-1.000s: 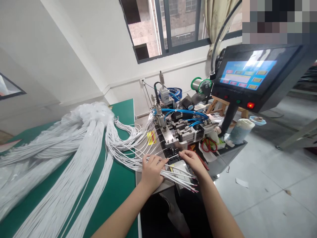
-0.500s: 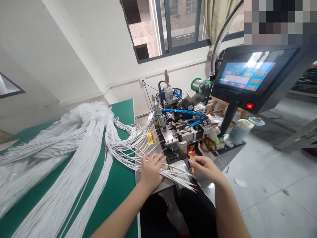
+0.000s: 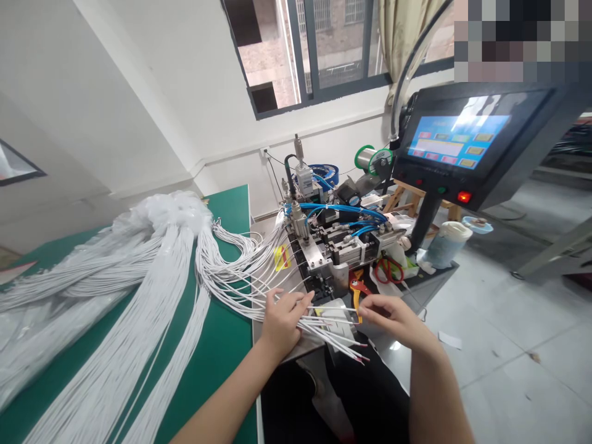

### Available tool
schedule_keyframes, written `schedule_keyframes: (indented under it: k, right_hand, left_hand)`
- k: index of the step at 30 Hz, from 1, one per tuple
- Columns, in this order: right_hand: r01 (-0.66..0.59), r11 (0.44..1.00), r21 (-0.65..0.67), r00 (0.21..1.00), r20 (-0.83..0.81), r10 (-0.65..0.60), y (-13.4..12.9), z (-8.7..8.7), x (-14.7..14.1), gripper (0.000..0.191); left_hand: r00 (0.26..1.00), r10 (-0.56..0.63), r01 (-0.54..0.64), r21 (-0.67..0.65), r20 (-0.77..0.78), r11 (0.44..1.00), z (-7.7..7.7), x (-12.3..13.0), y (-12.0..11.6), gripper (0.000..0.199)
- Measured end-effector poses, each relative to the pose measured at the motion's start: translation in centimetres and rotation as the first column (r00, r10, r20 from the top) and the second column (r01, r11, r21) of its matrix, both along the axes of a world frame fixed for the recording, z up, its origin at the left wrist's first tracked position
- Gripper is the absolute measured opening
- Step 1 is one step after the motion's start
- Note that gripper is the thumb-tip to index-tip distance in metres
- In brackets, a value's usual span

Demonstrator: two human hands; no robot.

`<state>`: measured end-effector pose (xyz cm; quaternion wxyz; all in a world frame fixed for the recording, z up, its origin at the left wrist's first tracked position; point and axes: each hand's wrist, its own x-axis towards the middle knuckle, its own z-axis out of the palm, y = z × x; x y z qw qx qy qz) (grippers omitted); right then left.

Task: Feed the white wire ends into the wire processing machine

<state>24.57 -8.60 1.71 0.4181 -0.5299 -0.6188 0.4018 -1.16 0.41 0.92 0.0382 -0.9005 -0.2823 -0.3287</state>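
My left hand [image 3: 284,320] rests over a loose bunch of white cables [image 3: 330,336] at the table's front edge, its fingers closed around them. The cable ends fan out past its thumb, several with reddish tips. My right hand [image 3: 388,317] pinches the end of one white cable, which runs fairly straight between the two hands. Just behind my right fingertips lies an orange-handled hand tool [image 3: 357,290], partly hidden. Beyond my left hand stands a bench machine [image 3: 319,246] with metal cylinders and blue air tubes; several cables run along its left side.
Long bundles of white cables [image 3: 115,320] cover the green table [image 3: 231,382] at left, part wrapped in clear plastic. A control screen [image 3: 457,145] stands at right on a post. Red-handled scissors [image 3: 389,270], a solder-like wire spool [image 3: 370,159] and a light-blue container [image 3: 446,246] are near the machine.
My right hand has shifted slightly right and now holds one cable end, drawn straight and apart from the bunch. My left hand stays on the cables, its thumb raised a little.
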Motion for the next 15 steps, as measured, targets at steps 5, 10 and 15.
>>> schedule_keyframes:
  k: [5, 10, 15]
  right_hand:
    - [0.206, 0.977, 0.053, 0.975, -0.096, -0.2, 1.4, -1.3, -1.0, 0.033]
    - [0.304, 0.952, 0.039, 0.941, -0.167, -0.294, 2.5, -2.5, -2.2, 0.032]
    - [0.336, 0.941, 0.025, 0.903, -0.293, -0.315, 3.0, -2.4, -3.4, 0.031]
  left_hand:
    - [0.993, -0.117, 0.117, 0.007, -0.018, 0.993, 0.2, -0.1, 0.0, 0.036]
    - [0.988, -0.153, 0.153, -0.002, -0.027, 0.988, 0.4, -0.2, -0.1, 0.027]
    - [0.987, -0.157, 0.158, 0.013, -0.02, 0.987, 0.4, -0.2, -0.2, 0.028]
